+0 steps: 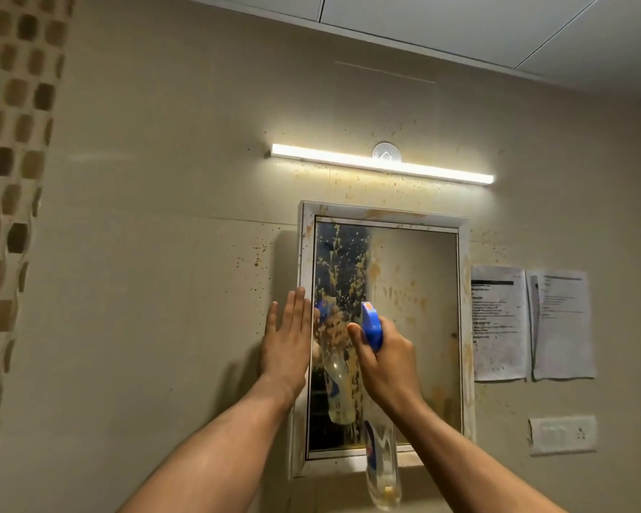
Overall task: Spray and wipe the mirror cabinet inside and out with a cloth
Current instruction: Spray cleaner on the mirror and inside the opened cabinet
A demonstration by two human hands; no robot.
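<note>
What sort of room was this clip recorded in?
Probably a bathroom: a white-framed, stain-spattered mirror cabinet hangs on a beige tiled wall under a lit white strip light, with brown mosaic tiles at left.

Spray bottle (371,325) neck behind fingers (361,344)

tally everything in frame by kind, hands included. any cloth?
mirror cabinet: 1
spray bottle: 1
light bar: 1
paper sheets: 2
switch plate: 1
hands: 2, left hand flat at the cabinet's edge, right hand gripping the bottle
cloth: 0 in view
Total: 8
</note>
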